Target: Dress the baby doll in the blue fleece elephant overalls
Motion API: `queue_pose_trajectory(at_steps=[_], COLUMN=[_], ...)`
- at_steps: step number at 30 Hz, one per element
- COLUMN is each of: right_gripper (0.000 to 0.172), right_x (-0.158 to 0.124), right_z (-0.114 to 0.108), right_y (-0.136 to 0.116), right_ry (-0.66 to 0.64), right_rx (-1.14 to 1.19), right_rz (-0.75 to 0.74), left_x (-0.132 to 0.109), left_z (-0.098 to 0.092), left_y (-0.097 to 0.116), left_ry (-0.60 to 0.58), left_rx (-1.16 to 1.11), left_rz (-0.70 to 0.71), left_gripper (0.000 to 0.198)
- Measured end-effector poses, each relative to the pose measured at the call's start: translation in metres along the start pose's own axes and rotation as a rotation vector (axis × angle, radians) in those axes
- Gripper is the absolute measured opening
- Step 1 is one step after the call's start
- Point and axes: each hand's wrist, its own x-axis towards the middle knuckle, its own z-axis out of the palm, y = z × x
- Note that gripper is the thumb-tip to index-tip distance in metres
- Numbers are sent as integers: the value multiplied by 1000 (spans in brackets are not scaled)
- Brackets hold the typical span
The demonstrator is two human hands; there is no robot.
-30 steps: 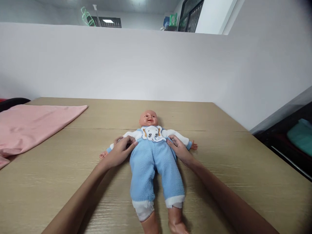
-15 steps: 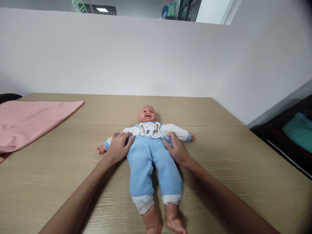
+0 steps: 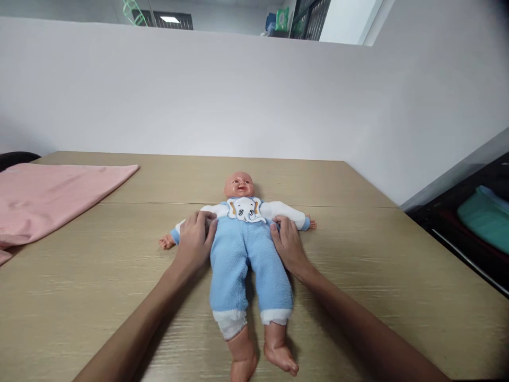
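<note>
A baby doll [image 3: 248, 254] lies on its back on the wooden table, head away from me and arms spread. It wears a light blue fleece outfit with white sleeves and an elephant face on the chest; its feet are bare. My left hand [image 3: 196, 239] grips the doll's side at the waist, thumb against the blue fabric and fingers curled over by the sleeve. On the opposite side, my right hand [image 3: 289, 244] holds the waist in a similar way. Some fingertips of both hands are hidden behind the doll's body.
A pink cloth [image 3: 51, 199] lies at the table's left. The wooden table [image 3: 350, 297] meets a white partition [image 3: 222, 95] at the back. To the right is a dark case or shelf with green cloth [image 3: 483, 217] in it.
The doll's legs and feet have shifted slightly up and left in view. Both thumbs have moved a little outward along its sides, and the view has tilted slightly.
</note>
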Motion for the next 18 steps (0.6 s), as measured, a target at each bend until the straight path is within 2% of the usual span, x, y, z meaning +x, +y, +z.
queue_pose_trajectory(at_steps=[2, 5, 7, 9, 10, 12, 14, 16, 18], right_gripper=[35, 37, 37, 37, 37, 38, 38, 38, 37], right_x=[0, -1, 0, 0, 0, 1, 1, 1, 1], right_z=[0, -1, -1, -1, -1, -1, -1, -1, -2], right_y=[0, 1, 2, 3, 3, 3, 3, 3, 3], right_ry=[1, -5, -10, -13, -13, -12, -10, -12, -19], right_rx=[-9, -19, -21, -21, -19, -12, -4, 4, 11], right_rz=[-6, -13, -17, -17, -16, -12, -6, 0, 3], left_x=[-24, -86, -131, -169, -182, -198, -204, -205, -206], left_z=[-11, -17, -9, 5, 13, 25, 30, 27, 19], left_y=[17, 46, 58, 59, 56, 44, 31, 24, 24], left_ry=[29, 20, -8, 7, 20, 29, -18, -81, -86], left_rx=[-50, -157, -189, -217, -215, -218, -263, -352, -411], left_rz=[-27, -75, -113, -121, -104, -74, -81, -119, -189], left_gripper=[36, 50, 77, 103, 107, 100, 87, 77, 65])
